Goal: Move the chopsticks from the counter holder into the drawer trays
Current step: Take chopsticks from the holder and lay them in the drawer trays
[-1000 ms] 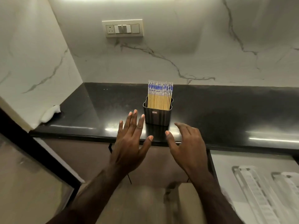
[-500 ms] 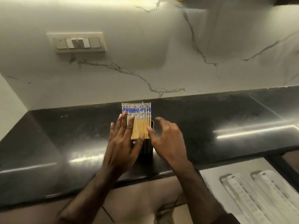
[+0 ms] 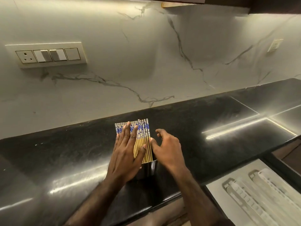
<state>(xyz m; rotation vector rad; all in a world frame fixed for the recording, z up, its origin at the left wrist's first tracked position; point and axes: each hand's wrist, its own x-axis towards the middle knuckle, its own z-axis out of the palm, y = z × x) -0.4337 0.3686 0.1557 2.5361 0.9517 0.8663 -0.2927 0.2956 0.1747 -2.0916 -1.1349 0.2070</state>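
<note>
Head view looks down on a black counter (image 3: 68, 154), and both hands are right at the holder (image 3: 150, 168). It stands near the front edge, a dark box mostly hidden behind the left wrist, with the chopsticks (image 3: 143, 137) packed upright in it, blue-patterned tops up, bamboo shafts below. Their long axis runs straight up out of the holder, so any lift has to go up along that line.

Left hand (image 3: 125, 154) lies flat across the near face of the bundle, fingers straight and close together, tips up among the blue tops, thumb spread onto the shafts. It presses or steadies; it grips nothing. Right hand (image 3: 166, 149) sits at the bundle's right edge, fingers loosely curled and apart, thumb tip touching the outermost sticks, forefinger arched behind. No pinch closed yet, nothing held.

Both hands are equally near, left in front, right on the flank. Drawer (image 3: 216, 191) is open at lower right, well apart from the holder, with pale trays (image 3: 254, 198) lying lengthwise in it. My read: a squeeze from both sides comes next, then a straight pull upward.
</note>
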